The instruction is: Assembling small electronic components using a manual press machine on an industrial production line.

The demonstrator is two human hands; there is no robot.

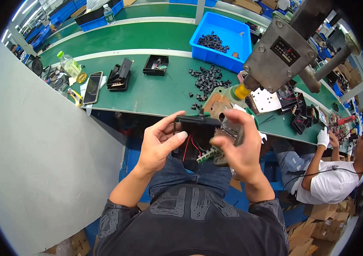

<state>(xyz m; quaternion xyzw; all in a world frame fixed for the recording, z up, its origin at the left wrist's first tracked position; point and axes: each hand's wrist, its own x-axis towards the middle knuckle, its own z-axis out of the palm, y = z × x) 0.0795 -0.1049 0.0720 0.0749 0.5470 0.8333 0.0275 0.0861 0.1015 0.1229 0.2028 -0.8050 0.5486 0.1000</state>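
Note:
My left hand (158, 147) grips the left end of a black plastic housing (198, 121), held just off the table's front edge above my lap. Red wires and a narrow green circuit board (207, 155) hang below the housing. At its right end is my right hand (245, 143), thumb and index finger spread apart with a gap between them; its other fingers are partly hidden. Behind the hands, a machine with a yellow collar (242, 91) stands over a brownish base plate (216, 104). Small black plastic caps (211, 81) lie in a loose heap beside it.
A blue bin (245, 53) holds more black caps. Open black boxes (156, 65), a phone (92, 87), a yellow cutter (75, 97) and a green-capped bottle (68, 64) stand on the left. To my right sits a co-worker (335, 179) near more housings (303, 117). A grey wall (40, 162) borders my left.

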